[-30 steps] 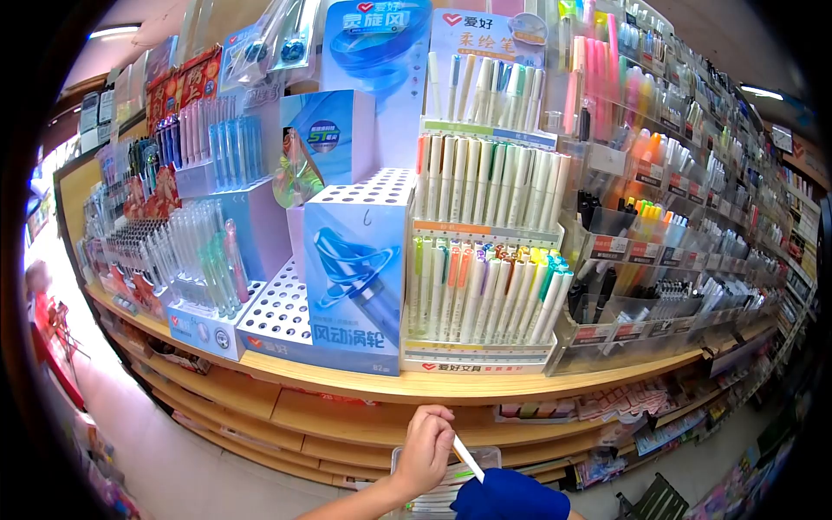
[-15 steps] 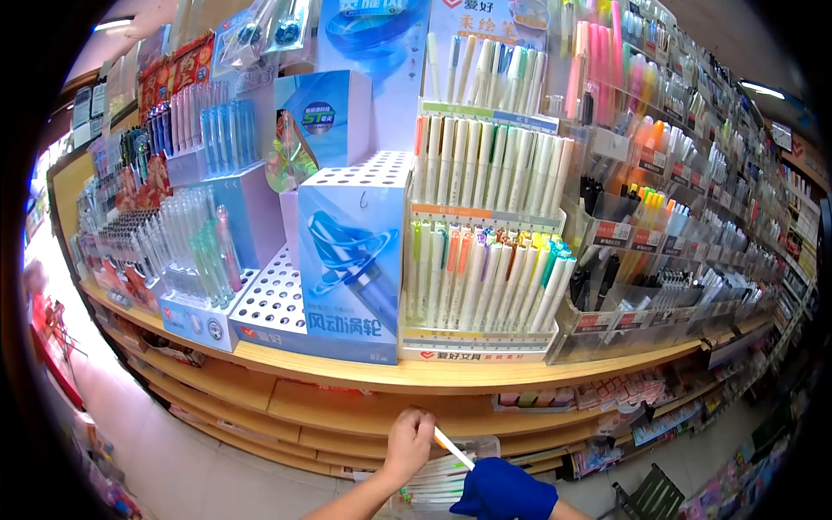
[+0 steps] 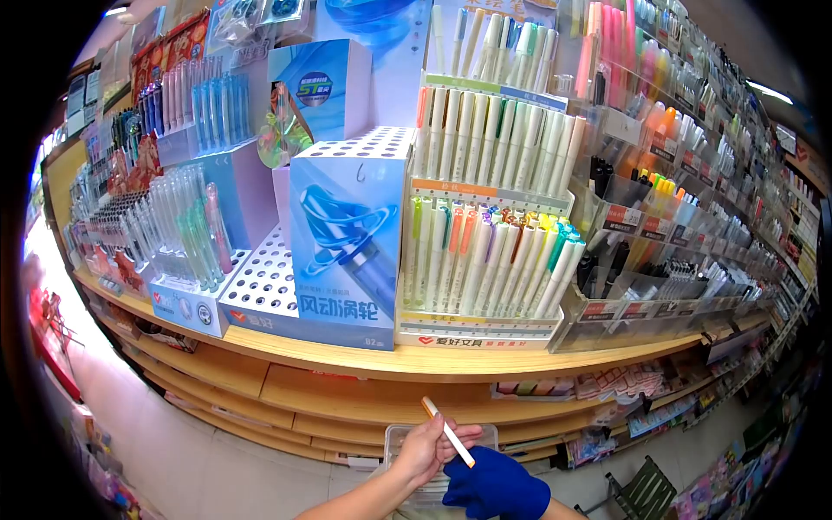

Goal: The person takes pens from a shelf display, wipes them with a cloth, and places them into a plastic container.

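Observation:
A slim white marker with orange at its ends (image 3: 451, 439) lies slantwise across my left hand (image 3: 420, 451), held under the thumb while the other fingers stretch out to the right. Its lower end reaches the blue cloth (image 3: 496, 490). That cloth covers my right hand (image 3: 520, 501) and hides the fingers; it bunches around them close to the left palm. Below both hands is a clear plastic box (image 3: 397, 433) with white markers in it, partly hidden by my hands and the cloth.
A wooden shelf edge (image 3: 433, 367) runs across in front. On it stand a tiered rack of white markers (image 3: 485, 264), a blue cardboard pen display (image 3: 342, 243) and clear bins of pens (image 3: 607, 308). Lower shelves (image 3: 347, 403) sit beneath. A folding stool (image 3: 646, 490) stands at lower right.
The left hand has opened its fingers from a closed grip on the marker's upper end, and the marker now lies across it. The cloth has shifted slightly left. The view has tilted down.

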`<state>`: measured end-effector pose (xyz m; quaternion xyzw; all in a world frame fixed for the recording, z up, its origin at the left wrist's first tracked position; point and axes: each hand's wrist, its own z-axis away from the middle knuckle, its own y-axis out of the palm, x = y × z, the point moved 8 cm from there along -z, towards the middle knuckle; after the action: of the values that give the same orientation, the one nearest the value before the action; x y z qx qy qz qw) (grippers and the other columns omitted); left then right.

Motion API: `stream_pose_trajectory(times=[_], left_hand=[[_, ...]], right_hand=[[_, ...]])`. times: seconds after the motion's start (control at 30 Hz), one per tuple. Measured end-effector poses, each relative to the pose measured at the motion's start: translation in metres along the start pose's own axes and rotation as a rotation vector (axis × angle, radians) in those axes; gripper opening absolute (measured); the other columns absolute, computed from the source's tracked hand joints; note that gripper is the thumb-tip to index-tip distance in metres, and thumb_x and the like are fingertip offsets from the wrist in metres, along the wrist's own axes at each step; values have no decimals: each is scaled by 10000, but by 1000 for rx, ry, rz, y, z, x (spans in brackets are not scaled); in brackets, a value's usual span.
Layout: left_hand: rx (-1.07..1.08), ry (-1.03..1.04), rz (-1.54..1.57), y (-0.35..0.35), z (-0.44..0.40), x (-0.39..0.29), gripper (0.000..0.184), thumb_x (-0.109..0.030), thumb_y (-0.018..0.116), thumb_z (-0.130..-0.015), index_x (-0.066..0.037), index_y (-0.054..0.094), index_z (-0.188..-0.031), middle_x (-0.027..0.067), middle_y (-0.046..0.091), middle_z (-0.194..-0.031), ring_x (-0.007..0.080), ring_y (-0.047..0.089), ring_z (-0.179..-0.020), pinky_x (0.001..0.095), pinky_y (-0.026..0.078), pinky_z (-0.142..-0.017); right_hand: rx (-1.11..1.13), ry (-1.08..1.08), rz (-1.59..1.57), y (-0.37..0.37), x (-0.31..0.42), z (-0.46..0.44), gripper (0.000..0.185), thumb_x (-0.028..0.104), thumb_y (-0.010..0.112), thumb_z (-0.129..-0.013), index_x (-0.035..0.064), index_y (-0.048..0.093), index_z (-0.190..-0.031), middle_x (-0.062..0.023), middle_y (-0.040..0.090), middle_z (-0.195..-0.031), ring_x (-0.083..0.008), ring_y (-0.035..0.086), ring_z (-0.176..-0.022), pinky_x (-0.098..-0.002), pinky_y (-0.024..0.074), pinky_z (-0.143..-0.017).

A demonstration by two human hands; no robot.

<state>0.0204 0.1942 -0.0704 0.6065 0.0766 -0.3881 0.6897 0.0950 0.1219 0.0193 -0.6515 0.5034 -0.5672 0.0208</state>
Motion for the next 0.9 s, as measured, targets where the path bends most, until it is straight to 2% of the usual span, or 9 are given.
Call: stream_pose_trajectory(times=[0.07, 0.17, 0.27, 0.37, 0.4, 0.5, 0.63, 0.8, 0.9], left_hand=[[21, -27, 84, -3, -1, 9, 311, -312, 403, -943, -26, 505, -878, 326, 535, -1087, 417, 509, -1092, 478, 398, -986], [-7, -66, 88, 1, 6, 5, 325, -323, 370, -955, -37, 501, -871, 241, 601, -915, 372, 589, -943, 439, 467, -888], [250, 111, -4, 9, 10, -17, 346, -340, 322, -970, -43, 480, -888, 105, 537, -698, 247, 580, -686, 332, 487, -653], [91, 105, -445, 20, 21, -16, 352, -377, 276, -975, -57, 423, -954, 32, 408, -611, 151, 445, -511, 259, 373, -469], [-3, 36, -531, 24, 26, -6, 306, -367, 273, -978, -77, 360, -1025, 31, 422, -620, 121, 431, -488, 240, 338, -411], [17, 43, -752, 48, 44, 36, 164, -245, 316, -981, -94, 337, -1040, 5, 376, -612, 90, 388, -476, 232, 317, -414], [243, 6, -598, 41, 44, 61, 125, -201, 324, -977, -87, 373, -988, 3, 378, -609, 87, 379, -501, 230, 344, -458], [419, -59, -649, 33, 41, 58, 149, -190, 336, -973, -79, 425, -1019, -15, 382, -615, 76, 367, -539, 223, 336, -497], [405, 90, -839, 30, 41, 47, 175, -188, 376, -962, -56, 458, -1042, -16, 401, -628, 68, 370, -551, 220, 324, -514]], right_hand=[[-69, -337, 200, -24, 45, -14, 355, 207, 695, -583, 41, 606, -883, -121, 593, -790, -279, 576, -694, -393, 477, -675], [1, -20, 308, -13, 17, -12, 284, 189, 726, -594, 148, 647, -864, -54, 614, -855, -230, 594, -785, -330, 455, -663], [112, 153, 289, -28, -3, -10, 216, 201, 669, -624, 137, 627, -826, -80, 584, -755, -276, 555, -793, -345, 429, -651], [-93, 230, 475, -49, -10, -15, 274, 257, 729, -524, 211, 659, -785, -9, 573, -703, -254, 550, -701, -356, 411, -596], [-77, 268, 515, -42, -20, -12, 257, 236, 706, -544, 176, 635, -783, -55, 564, -751, -292, 539, -758, -359, 418, -639], [-161, 284, 562, -29, -43, -2, 246, 244, 682, -573, 143, 608, -785, -97, 552, -804, -329, 524, -822, -374, 417, -710], [-280, 35, 520, -48, 1, -13, 289, 304, 684, -570, 152, 581, -793, -71, 524, -749, -314, 502, -747, -403, 381, -662], [128, 422, 443, -53, -3, -14, 261, 300, 733, -576, 152, 633, -766, -91, 589, -767, -300, 552, -705, -335, 434, -609], [46, 321, 259, -44, -27, 8, 287, 290, 746, -588, 103, 621, -767, -88, 603, -727, -288, 566, -658, -331, 440, -578]])
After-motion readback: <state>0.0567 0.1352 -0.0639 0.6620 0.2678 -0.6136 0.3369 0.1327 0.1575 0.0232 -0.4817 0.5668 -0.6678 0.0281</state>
